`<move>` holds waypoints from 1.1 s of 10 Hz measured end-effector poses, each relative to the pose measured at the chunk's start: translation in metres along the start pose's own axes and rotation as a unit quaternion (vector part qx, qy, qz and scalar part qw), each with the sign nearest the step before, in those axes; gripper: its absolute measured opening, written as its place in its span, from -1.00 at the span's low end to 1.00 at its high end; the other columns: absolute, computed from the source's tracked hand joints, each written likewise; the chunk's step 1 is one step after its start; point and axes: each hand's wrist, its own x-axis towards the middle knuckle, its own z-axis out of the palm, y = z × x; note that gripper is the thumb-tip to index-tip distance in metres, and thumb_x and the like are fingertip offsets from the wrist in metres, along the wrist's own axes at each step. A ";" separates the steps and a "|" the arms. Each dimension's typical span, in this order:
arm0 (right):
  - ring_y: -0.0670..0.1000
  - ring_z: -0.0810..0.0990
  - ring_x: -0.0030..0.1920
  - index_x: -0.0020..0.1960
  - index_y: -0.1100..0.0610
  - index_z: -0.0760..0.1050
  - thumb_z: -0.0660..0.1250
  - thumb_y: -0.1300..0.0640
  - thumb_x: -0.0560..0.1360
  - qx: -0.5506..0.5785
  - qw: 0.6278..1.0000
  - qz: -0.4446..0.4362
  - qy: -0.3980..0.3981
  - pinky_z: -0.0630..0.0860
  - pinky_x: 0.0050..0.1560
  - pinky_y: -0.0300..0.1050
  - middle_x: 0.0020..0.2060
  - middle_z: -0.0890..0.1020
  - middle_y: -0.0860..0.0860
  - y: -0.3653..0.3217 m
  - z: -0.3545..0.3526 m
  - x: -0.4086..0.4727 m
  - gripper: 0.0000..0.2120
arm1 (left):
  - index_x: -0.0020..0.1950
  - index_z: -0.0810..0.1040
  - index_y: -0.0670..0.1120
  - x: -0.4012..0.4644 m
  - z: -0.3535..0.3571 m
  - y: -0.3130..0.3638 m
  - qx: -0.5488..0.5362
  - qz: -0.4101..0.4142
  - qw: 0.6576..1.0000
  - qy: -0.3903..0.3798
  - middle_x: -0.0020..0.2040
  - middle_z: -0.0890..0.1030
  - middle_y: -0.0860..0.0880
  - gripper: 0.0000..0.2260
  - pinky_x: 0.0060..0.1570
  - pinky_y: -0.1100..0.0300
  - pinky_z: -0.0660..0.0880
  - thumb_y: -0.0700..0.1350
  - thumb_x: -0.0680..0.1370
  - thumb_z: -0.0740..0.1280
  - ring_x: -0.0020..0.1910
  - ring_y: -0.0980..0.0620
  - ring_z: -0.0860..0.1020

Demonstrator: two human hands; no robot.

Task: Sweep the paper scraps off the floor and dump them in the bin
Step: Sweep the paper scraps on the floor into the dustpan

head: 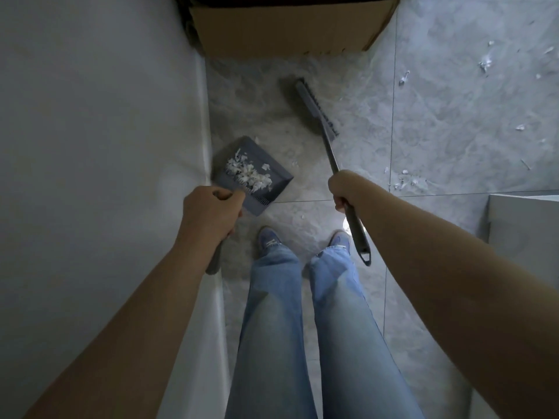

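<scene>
Left hand is wrapped in a fist round the handle of the grey dustpan, fingers curled tight together, and the pan sits left of centre close against the white wall, carrying a decent heap of collected scraps in its middle. Right hand, right of centre, is closed the same way round the shaft of the broom, fingers pressed together, with the broom head angled up toward the cardboard box at the top of the frame, which looks like the bin for this job, though that is a judgement. Plenty of loose paper scraps lie at right of centre and more are scattered toward the upper right across the grey tiled floor, with a few flecks just beside the pan's lip. So the call here: either carry this load to the box or gather another pass first. To do it well, keep the pan level so the pile does not slide off the open front edge, and move it slowly, since light paper will flutter. If sweeping on, set the lip flat on the tile, draw the bristles in short strokes toward it, and avoid flicking. The blue shoes stand just below the pan, so watch the footing.
</scene>
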 end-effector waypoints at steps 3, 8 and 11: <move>-0.03 0.25 -0.64 -0.20 0.24 0.34 0.05 0.17 0.56 -0.117 0.989 -0.041 -0.082 0.24 -0.54 -0.31 -0.58 0.34 0.06 0.018 0.040 -0.014 -0.78 | -0.32 0.57 -0.36 0.013 0.003 -0.011 0.000 0.025 1.000 0.012 -0.55 0.50 -0.14 -0.68 -0.42 0.17 0.44 -0.12 0.49 0.31 -0.57 0.00 0.43; 0.01 0.37 -0.73 0.31 0.33 0.37 0.07 0.25 0.59 -0.154 0.983 -0.096 0.002 0.26 -0.75 -0.39 -0.50 0.44 0.12 -0.019 0.005 -0.013 -0.67 | -0.31 0.55 -0.34 -0.027 0.033 -0.020 -0.033 0.001 0.999 0.031 -0.41 0.55 -0.31 -0.69 -0.37 -0.02 0.53 -0.11 0.49 0.30 -0.53 -0.16 0.46; -0.01 0.41 -0.52 0.05 0.30 0.42 0.08 0.20 0.60 -0.276 0.951 -0.133 -0.051 0.39 -0.56 -0.19 -0.41 0.44 0.09 0.034 0.052 -0.027 -0.79 | -0.29 0.58 -0.33 -0.017 0.030 -0.035 -0.058 -0.046 0.997 0.028 -0.31 0.61 -0.28 -0.63 -0.38 -0.09 0.58 0.00 0.42 0.26 -0.46 -0.17 0.50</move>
